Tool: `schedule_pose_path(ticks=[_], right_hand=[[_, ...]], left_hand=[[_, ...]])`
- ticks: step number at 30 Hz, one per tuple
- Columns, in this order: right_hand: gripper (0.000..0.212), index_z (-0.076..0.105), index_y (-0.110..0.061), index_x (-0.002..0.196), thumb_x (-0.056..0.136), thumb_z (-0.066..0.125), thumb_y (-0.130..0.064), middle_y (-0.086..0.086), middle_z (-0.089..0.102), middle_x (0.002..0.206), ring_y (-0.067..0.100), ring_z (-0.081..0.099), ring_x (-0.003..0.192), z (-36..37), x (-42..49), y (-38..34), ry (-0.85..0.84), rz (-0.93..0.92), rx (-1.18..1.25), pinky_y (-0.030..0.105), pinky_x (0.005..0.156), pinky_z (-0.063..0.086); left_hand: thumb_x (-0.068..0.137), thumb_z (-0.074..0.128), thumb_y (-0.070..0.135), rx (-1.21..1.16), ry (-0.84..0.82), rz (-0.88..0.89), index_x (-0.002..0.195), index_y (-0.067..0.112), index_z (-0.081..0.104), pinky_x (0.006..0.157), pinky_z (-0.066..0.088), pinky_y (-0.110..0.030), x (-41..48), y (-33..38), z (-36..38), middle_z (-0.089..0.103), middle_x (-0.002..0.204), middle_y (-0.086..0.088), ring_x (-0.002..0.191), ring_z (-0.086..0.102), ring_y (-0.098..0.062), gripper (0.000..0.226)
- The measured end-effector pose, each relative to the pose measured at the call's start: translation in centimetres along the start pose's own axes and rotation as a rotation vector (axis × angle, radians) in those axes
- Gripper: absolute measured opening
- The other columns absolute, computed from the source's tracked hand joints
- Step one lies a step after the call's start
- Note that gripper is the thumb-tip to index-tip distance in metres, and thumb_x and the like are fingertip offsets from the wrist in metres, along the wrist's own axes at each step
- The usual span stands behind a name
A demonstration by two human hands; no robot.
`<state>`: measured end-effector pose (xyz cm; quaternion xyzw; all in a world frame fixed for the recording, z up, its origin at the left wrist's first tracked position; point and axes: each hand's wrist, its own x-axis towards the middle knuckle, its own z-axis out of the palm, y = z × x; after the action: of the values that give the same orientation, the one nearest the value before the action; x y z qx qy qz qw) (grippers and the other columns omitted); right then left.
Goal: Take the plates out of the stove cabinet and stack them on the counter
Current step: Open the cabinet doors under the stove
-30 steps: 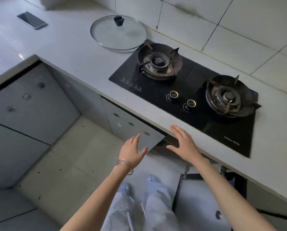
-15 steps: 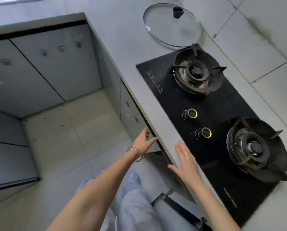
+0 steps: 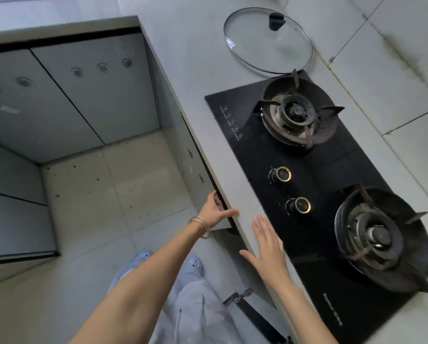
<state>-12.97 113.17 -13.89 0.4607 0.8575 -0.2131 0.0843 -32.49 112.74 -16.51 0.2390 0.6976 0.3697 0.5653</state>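
Left hand (image 3: pixel 214 212) gripped the cabinet door (image 3: pixel 195 170) by its top edge, at the stove's (image 3: pixel 307 155) 9 o'clock. Right hand (image 3: pixel 267 247), fingers straight and spread, was over the counter (image 3: pixel 195 58) edge, at 4 o'clock of the left. Plates hidden.

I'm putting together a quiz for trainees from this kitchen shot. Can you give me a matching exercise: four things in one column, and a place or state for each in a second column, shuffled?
Things:
1. glass lid
2. left hand
3. right hand
4. knobs

Places or states:
a. gold-ringed, on the black hob
b. open, fingers spread, over the counter front edge
c. flat on the counter beyond the hob
d. fingers hooked at the top edge of the cabinet door

Pairs: 1-c, 2-d, 3-b, 4-a
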Motion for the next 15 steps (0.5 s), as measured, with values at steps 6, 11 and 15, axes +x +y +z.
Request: schedule_pose_path(ticks=[6, 11, 15], right_hand=[[0.084, 0.006, -0.021, 0.146, 0.085, 0.055, -0.05, -0.011, -0.011, 0.149, 0.005, -0.011, 0.137, -0.1, -0.3, -1.1, 0.027, 0.041, 0.04, 0.026, 0.112, -0.003], [0.08, 0.017, -0.016, 0.146, 0.084, 0.062, -0.042, -0.001, 0.01, 0.156, 0.007, -0.001, 0.14, 0.9, -1.0, -4.7, 0.082, 0.065, 0.148, 0.029, 0.116, 0.007], [0.08, 0.016, -0.02, 0.147, 0.084, 0.06, -0.044, -0.003, 0.007, 0.156, 0.012, 0.004, 0.143, 2.7, -1.6, -9.9, 0.093, 0.153, 0.211, 0.036, 0.117, 0.013]], left_hand=[[0.073, 0.075, 0.028, 0.095, -0.048, 0.008, 0.144, 0.012, 0.005, 0.084, 0.048, -0.026, -1.6, -1.0, -2.2, 0.046, 0.128, -0.019, 0.104, 0.054, -0.024, 0.101], [0.076, 0.072, 0.029, 0.217, -0.117, 0.025, 0.144, 0.015, 0.009, 0.079, 0.043, -0.023, -3.5, -2.7, -6.9, 0.041, 0.132, -0.015, 0.093, 0.052, -0.014, 0.093], [0.078, 0.071, 0.027, 0.285, -0.165, 0.034, 0.142, 0.014, 0.017, 0.077, 0.042, -0.023, -4.3, -4.1, -11.9, 0.045, 0.111, -0.002, 0.091, 0.051, -0.014, 0.084]])
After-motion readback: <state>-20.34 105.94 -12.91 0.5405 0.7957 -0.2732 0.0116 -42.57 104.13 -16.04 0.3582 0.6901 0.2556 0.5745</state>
